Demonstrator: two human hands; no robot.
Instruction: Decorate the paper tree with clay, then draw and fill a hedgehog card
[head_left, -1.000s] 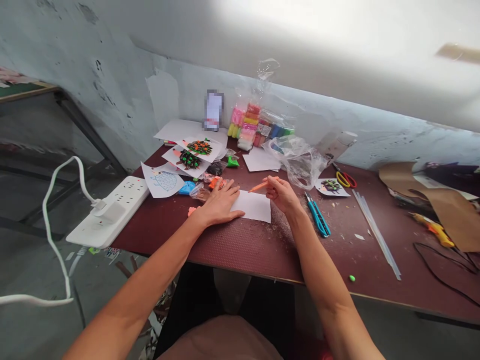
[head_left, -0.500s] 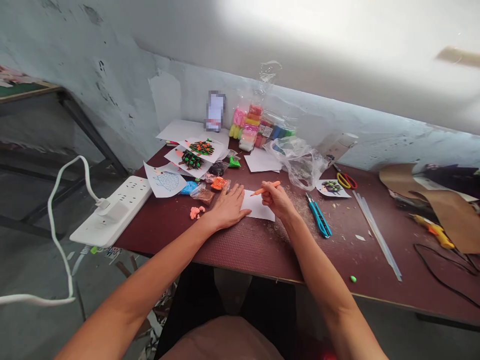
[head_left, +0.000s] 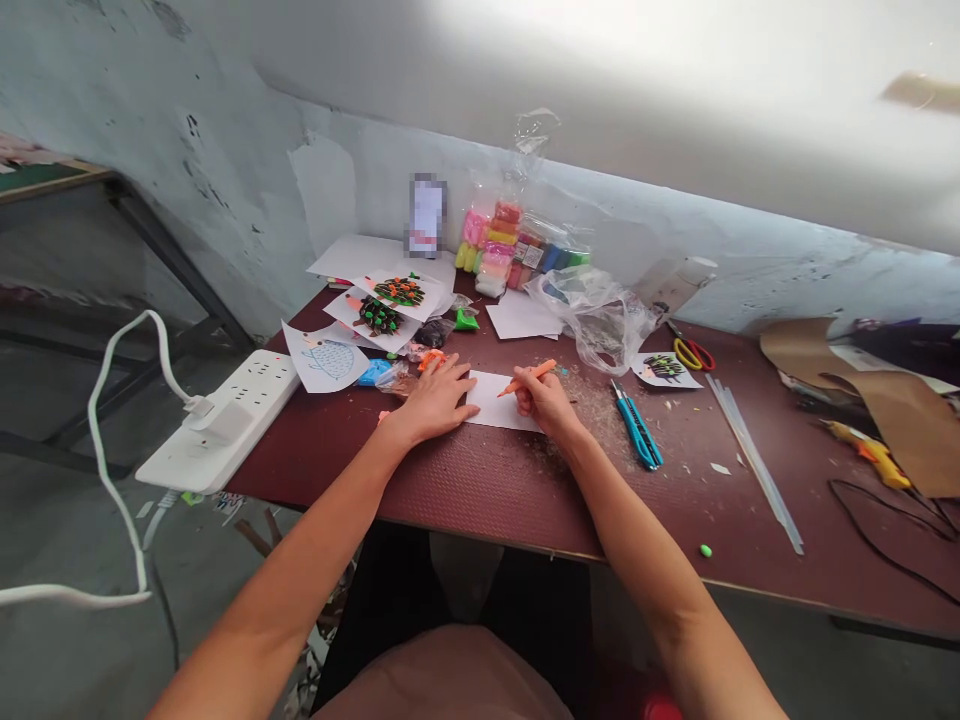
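Note:
A small sheet of white paper (head_left: 495, 405) lies on the dark red table in front of me. My right hand (head_left: 546, 402) is closed round an orange marker (head_left: 531, 377), its tip pointing down and left at the sheet. I cannot tell whether the tip touches the paper. My left hand (head_left: 437, 400) is flat and open, its fingertips at the sheet's left edge. Partly under and behind that hand are bags of orange clay (head_left: 430, 360) and brown clay (head_left: 399, 386). Blue clay (head_left: 375, 373) sits further left, by a paper with a blue hedgehog drawing (head_left: 326, 362).
Hedgehog pictures (head_left: 379, 315) lie at the back left, near bagged colored clay (head_left: 495, 250) and a plastic bag (head_left: 596, 315). A blue utility knife (head_left: 637, 428), scissors (head_left: 694, 354), glue sticks (head_left: 754, 465) and a glue gun (head_left: 866, 453) lie rightward. A power strip (head_left: 225, 420) is at left.
My left hand has slid left, baring more of the sheet and covering most of the pink clay bits. The marker in my right hand has shifted slightly left.

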